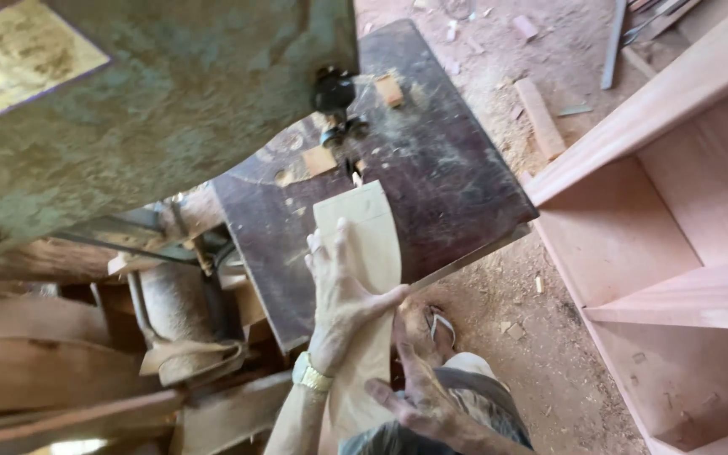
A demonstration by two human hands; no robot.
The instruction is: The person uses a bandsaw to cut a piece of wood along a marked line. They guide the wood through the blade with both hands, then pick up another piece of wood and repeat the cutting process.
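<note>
Feeding: pale curved wooden board (362, 253), long axis toward 12 o'clock, at the dark saw table (457, 185).
Left hand (340, 291): nearer the blade, fingers spread flat on the board.
Right hand (419, 396): gripping the board's near end, 6 o'clock.

A dirt floor (549, 337) is strewn with sawdust and wood scraps (541, 118). An unfinished wooden shelf unit (676, 253) is seen at the right. Rough planks (35, 345) are stacked at the left, under a worn green machine housing (170, 93).
</note>
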